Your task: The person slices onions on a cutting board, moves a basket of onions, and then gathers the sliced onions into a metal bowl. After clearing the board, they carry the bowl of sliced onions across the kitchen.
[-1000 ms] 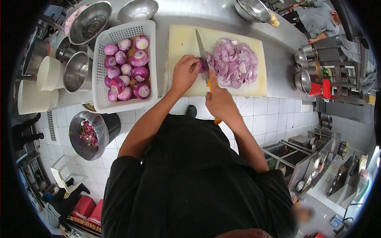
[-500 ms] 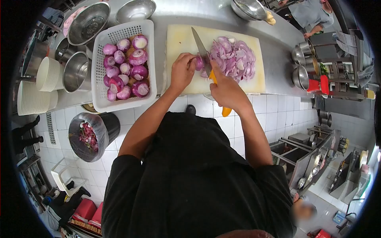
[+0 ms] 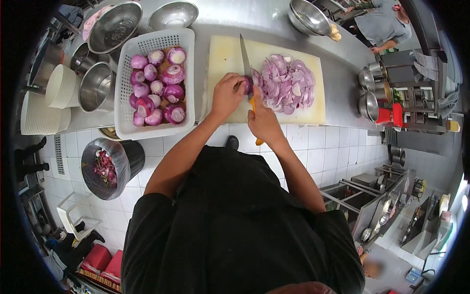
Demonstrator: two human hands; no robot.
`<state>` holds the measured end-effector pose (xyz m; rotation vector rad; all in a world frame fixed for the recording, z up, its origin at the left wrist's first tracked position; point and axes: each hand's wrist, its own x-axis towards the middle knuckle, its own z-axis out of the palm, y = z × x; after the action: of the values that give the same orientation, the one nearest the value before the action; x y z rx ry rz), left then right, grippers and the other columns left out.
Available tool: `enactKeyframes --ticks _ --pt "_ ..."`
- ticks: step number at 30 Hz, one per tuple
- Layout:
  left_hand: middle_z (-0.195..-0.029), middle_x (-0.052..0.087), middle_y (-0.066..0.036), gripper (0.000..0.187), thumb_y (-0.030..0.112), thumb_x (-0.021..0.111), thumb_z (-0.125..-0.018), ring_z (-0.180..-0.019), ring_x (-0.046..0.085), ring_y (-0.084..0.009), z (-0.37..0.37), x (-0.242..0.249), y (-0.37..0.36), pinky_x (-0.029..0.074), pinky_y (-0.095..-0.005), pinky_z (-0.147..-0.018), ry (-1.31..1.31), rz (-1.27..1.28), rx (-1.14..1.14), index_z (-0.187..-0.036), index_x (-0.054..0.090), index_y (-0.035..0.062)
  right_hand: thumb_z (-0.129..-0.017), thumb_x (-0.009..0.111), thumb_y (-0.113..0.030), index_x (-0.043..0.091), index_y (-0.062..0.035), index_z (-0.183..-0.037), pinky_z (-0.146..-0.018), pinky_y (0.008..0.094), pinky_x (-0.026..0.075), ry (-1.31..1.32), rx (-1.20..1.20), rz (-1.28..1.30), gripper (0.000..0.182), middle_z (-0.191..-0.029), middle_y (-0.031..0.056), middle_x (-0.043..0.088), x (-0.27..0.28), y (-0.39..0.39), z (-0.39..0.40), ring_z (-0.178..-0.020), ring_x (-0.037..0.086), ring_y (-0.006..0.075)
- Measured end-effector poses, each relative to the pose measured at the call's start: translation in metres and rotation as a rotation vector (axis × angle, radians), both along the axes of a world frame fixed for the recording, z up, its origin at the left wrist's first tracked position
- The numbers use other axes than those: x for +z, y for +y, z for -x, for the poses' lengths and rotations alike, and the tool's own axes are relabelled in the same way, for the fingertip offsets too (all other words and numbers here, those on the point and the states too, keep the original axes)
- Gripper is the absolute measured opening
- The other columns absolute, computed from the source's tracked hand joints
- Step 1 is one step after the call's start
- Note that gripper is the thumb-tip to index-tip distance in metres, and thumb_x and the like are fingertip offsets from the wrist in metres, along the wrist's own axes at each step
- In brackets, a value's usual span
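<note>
On the pale cutting board (image 3: 223,54), my left hand (image 3: 228,96) has its fingers closed on a piece of red onion (image 3: 247,85). My right hand (image 3: 265,121) grips the yellow handle of a kitchen knife (image 3: 246,56), whose blade points away from me and stands against the onion piece's right side. Right of the blade spreads a heap of sliced red onion (image 3: 289,83). Left of the board, a white perforated basket (image 3: 121,93) holds several peeled red onions (image 3: 174,93).
Metal bowls (image 3: 173,14) stand behind the basket, with a steel pot (image 3: 96,88) and stacked white containers (image 3: 62,87) to its left. A lined bin (image 3: 105,169) with onion peelings is below the counter. Another person (image 3: 382,27) is at the far right.
The knife and my right hand have moved left, closer to my left hand, and the blade is now more upright in view. The whole view has shifted slightly.
</note>
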<state>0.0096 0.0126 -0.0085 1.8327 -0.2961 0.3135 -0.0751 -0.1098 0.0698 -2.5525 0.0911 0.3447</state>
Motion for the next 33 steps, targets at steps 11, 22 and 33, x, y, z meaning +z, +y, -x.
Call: enactKeyframes --ticks 11,22,33 --pt "-0.105 0.068 -0.013 0.017 0.004 0.061 -0.086 -0.087 0.068 -0.0269 -0.007 0.006 0.000 0.054 -0.0338 -0.081 -0.093 -0.106 -0.125 -0.100 0.070 -0.0009 -0.089 0.054 -0.011 0.016 -0.0191 -0.156 -0.074 0.0564 0.050 -0.186 -0.012 -0.035 0.077 -0.082 0.0286 0.066 -0.027 -0.043 -0.013 -0.078 0.064 0.0478" --pt "-0.084 0.072 -0.017 0.022 0.020 0.069 -0.083 -0.076 0.070 -0.0277 -0.022 0.051 0.013 0.054 -0.0363 -0.073 0.365 -0.483 -0.254 -0.093 0.075 0.0020 -0.090 0.053 -0.014 0.019 -0.0199 -0.156 -0.084 0.0514 0.049 -0.147 0.033 -0.089 0.075 -0.101 0.0280 0.068 -0.002 -0.059 -0.010 -0.089 0.064 0.0480" --pt "-0.074 0.071 -0.017 0.024 0.023 0.067 -0.080 -0.068 0.069 -0.0329 0.007 0.040 -0.013 0.055 -0.0389 -0.070 0.304 -0.275 0.041 -0.084 0.075 0.0009 -0.087 0.049 -0.012 0.018 -0.0008 -0.153 -0.090 0.0525 0.047 0.180 -0.023 -0.112 0.074 -0.097 0.0371 0.064 0.068 -0.033 0.024 -0.092 0.064 0.0492"
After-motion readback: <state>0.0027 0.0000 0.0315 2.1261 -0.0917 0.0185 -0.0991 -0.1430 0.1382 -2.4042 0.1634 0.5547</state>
